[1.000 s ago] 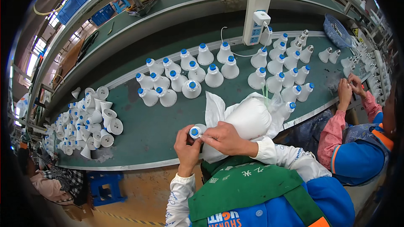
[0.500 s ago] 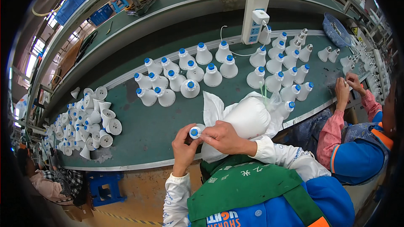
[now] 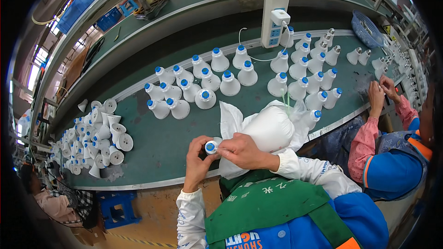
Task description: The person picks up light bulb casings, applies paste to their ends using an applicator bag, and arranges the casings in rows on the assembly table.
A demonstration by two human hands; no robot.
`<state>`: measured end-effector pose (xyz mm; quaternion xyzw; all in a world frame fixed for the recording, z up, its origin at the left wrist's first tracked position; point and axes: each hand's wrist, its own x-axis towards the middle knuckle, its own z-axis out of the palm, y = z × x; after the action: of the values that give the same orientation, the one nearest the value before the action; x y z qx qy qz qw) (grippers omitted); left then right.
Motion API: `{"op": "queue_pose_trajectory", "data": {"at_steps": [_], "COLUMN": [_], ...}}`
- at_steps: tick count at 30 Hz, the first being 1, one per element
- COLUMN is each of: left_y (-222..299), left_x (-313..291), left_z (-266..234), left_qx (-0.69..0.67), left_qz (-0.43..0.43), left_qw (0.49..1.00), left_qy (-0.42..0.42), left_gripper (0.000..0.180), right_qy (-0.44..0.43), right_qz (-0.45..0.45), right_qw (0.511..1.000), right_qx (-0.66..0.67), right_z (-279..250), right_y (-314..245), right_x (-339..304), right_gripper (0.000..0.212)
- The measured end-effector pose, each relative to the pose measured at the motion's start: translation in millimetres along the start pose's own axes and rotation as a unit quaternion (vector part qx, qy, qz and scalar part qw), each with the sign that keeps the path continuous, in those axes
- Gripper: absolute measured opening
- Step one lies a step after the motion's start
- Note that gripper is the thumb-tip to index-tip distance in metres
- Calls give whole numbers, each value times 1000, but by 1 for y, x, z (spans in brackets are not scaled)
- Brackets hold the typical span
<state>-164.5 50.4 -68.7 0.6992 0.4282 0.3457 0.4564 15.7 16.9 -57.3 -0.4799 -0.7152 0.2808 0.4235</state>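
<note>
Worn on the head, the left one of two fisheye cameras looks down and forward: closely over the green apron (image 3: 272,203) and both hands, left (image 3: 197,157) and right (image 3: 244,151), then across the worktop (image 3: 159,145) to the far power strip (image 3: 276,1). Straight edges bow toward the rim.

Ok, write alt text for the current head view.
A person's left hand holds a blue-topped white bulb housing, the right hand close beside its top. Similar pieces, standing and heaped, share a green bench with a white bag.
</note>
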Motion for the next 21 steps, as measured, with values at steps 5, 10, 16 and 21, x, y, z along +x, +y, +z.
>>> {"op": "queue_pose_trajectory", "data": {"at_steps": [5, 10, 16, 21], "left_y": [7, 9, 4, 6], "left_x": [-1, 4, 1, 6], "left_z": [1, -6, -3, -8], "left_qx": [-18, 16, -5, 43], "left_qz": [-42, 5, -28, 32], "left_qw": [999, 999, 999, 996], "left_qy": [4, -29, -31, -73], "left_gripper": [49, 48, 49, 54], "right_qy": [7, 2, 4, -1], "right_qz": [5, 7, 7, 7], "right_qw": [1000, 1000, 1000, 1000], "right_qx": [11, 17, 18, 17], "right_z": [1, -1, 0, -2], "right_y": [1, -1, -1, -1], "right_x": [0, 0, 0, 1], "right_gripper": [11, 12, 12, 11]}}
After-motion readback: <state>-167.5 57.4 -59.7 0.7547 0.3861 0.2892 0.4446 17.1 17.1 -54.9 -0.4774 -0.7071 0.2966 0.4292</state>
